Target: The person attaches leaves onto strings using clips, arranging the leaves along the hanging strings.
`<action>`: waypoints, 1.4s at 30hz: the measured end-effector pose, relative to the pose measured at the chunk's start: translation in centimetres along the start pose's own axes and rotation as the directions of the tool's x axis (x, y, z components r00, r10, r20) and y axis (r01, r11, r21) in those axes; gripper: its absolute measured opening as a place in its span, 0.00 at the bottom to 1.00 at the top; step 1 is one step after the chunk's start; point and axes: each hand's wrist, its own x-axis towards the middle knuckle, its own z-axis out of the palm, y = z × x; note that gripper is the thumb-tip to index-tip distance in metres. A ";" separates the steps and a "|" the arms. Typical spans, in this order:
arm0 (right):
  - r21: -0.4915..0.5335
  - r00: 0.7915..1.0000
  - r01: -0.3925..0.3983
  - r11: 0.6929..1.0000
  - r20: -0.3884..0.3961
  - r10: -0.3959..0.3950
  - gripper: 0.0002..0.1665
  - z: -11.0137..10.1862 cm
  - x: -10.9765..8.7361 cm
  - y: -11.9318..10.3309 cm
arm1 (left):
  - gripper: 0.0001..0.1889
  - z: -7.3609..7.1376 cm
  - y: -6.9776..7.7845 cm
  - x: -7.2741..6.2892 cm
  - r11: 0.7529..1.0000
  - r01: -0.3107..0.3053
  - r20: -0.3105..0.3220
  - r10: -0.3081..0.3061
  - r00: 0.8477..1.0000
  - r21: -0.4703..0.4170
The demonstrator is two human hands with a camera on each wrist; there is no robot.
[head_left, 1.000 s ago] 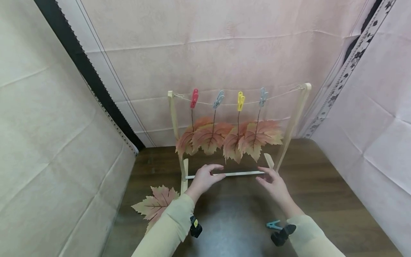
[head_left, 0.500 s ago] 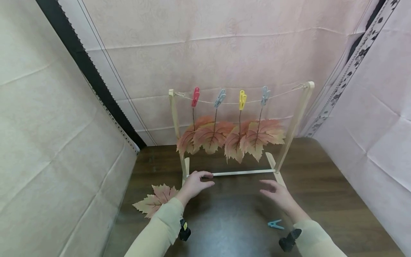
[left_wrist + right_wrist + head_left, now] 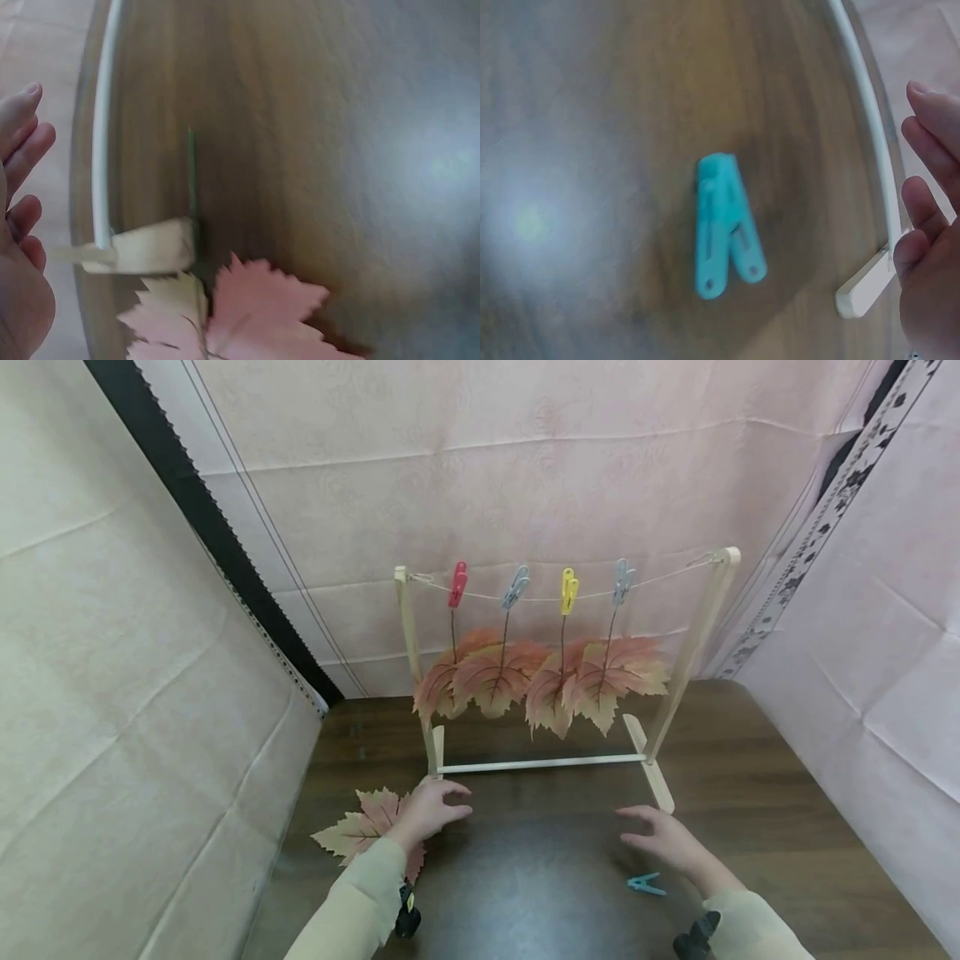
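My left hand (image 3: pixel 429 812) hovers over the edge of a loose maple leaf (image 3: pixel 367 827), fingers loosely bent and holding nothing. That leaf lies on the table at the left, partly hidden by the hand and sleeve; its red-and-cream blade (image 3: pixel 262 315) shows in the left wrist view. My right hand (image 3: pixel 663 839) is also without anything in its grasp, just above and right of a turquoise clothespin (image 3: pixel 647 883) lying on the table. Behind the hands, several maple leaves (image 3: pixel 495 677) hang by their stems from red, blue and yellow clothespins (image 3: pixel 569 591) on a string.
A wooden frame with two posts (image 3: pixel 693 652) carries the string. A white rod (image 3: pixel 540 764) joins its feet (image 3: pixel 658 785) low across the table (image 3: pixel 525 860). Pale cloth walls (image 3: pixel 540 510) enclose the table at the back and both sides.
Both hands have drawn back from the white rod toward the person. The left hand moved left to the loose leaf; the right hand moved right and down, near the turquoise clothespin.
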 end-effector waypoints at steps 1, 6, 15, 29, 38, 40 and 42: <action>-0.001 1.000 0.000 1.000 0.008 0.000 0.26 0.0 -0.1 0.2 | 0.15 0.0 -0.3 -0.2 1.000 0.000 -0.012 0.000 1.000 0.013; -0.008 0.997 0.058 0.998 0.046 -0.057 0.24 0.3 -0.6 1.1 | 0.14 -0.1 -1.7 -1.1 0.998 -0.017 -0.032 0.019 0.999 0.052; -0.033 0.986 0.124 0.992 0.120 -0.119 0.22 0.6 -2.1 2.4 | 0.08 0.6 -4.4 -2.3 0.999 -0.042 -0.019 0.043 0.999 0.034; -0.036 0.984 0.134 0.990 0.120 -0.129 0.22 0.8 -2.8 3.3 | 0.09 1.9 -7.6 -4.3 0.977 -0.039 -0.161 0.073 0.984 0.208; -0.017 0.989 0.101 0.995 0.113 -0.099 0.26 1.0 -3.7 3.6 | 0.09 2.6 -7.7 -4.0 0.963 -0.061 -0.204 0.117 0.972 0.263; 0.000 0.989 0.083 0.997 0.124 -0.082 0.28 1.0 -3.8 3.6 | 0.09 2.7 -7.7 -4.0 0.951 -0.066 -0.208 0.134 0.969 0.303; 0.010 0.988 0.084 0.996 0.132 -0.084 0.29 1.2 -3.9 3.7 | 0.08 2.8 -7.7 -4.0 0.936 -0.070 -0.200 0.146 0.969 0.344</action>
